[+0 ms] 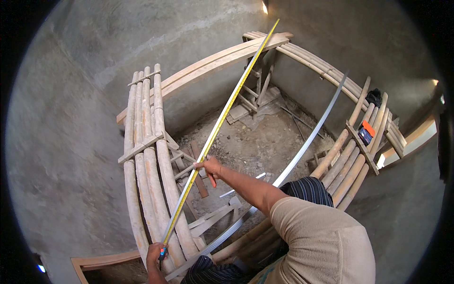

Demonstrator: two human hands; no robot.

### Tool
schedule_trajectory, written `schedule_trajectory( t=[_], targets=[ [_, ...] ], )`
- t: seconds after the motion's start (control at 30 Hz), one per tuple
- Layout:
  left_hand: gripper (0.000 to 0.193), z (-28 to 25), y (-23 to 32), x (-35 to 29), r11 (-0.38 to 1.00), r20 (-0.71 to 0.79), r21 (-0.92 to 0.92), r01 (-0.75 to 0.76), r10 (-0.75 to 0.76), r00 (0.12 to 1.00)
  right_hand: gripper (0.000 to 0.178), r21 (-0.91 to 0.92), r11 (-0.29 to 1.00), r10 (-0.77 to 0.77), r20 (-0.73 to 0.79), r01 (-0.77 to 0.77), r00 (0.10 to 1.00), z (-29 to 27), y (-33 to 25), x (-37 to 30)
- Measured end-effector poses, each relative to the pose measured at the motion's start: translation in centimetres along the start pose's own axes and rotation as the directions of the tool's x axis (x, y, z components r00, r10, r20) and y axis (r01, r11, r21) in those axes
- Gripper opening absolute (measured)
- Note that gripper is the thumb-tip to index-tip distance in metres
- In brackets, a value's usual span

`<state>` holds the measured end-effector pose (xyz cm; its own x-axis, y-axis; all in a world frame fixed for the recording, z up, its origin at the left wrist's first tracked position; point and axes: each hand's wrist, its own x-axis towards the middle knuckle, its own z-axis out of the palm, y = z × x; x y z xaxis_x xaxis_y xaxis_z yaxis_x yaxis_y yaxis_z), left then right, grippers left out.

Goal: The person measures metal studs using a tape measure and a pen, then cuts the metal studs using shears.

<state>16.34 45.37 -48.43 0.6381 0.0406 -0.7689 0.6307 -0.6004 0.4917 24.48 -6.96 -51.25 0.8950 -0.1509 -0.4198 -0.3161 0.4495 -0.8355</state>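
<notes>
Room: grey walls [71, 128] around a dusty floor [255, 146]
Platform: pale wooden poles [149, 142]
Tape measure [236, 93]: yellow, straight, slanting across my remote view
Left grip [154, 254]: clamped on its case [163, 252]
Right grip [209, 166]: pinching it farther along

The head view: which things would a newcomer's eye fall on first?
First, the long yellow tape, slanting from the left hand at the lower left almost to the top, with the right hand touching it partway. Next, the silvery metal strip curving from upper right to lower centre. Then the wooden poles at left and right.
</notes>
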Motion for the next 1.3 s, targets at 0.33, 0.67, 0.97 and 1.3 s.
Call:
schedule_trajectory(
  t=[0.33,0.67,0.97,1.3],
  targets=[
    [0.018,8.8,9.7,0.8,0.997,0.019,-0.041,0.068,-0.067,0.998,0.033,-0.037,0.997,0.067,0.034,-0.065,0.997,4.3,8.1,-2.3],
    [0.022,11.6,10.6,2.8,0.99,0.068,-0.015,0.143,-0.141,0.988,0.024,-0.094,0.995,0.022,-0.196,-0.041,0.98,3.2,11.1,0.4],
    [0.02,8.6,7.4,1.1,0.989,0.171,0.056,0.137,-0.145,0.975,0.025,-0.011,0.993,0.108,-0.249,-0.114,0.962,2.1,10.6,3.0],
    [0.023,5.6,1.7,-3.3,0.972,0.14,0.016,0.235,-0.235,0.962,0.03,0.019,0.992,0.127,-0.252,-0.127,0.959,-2.3,7.4,5.3]
  ],
)
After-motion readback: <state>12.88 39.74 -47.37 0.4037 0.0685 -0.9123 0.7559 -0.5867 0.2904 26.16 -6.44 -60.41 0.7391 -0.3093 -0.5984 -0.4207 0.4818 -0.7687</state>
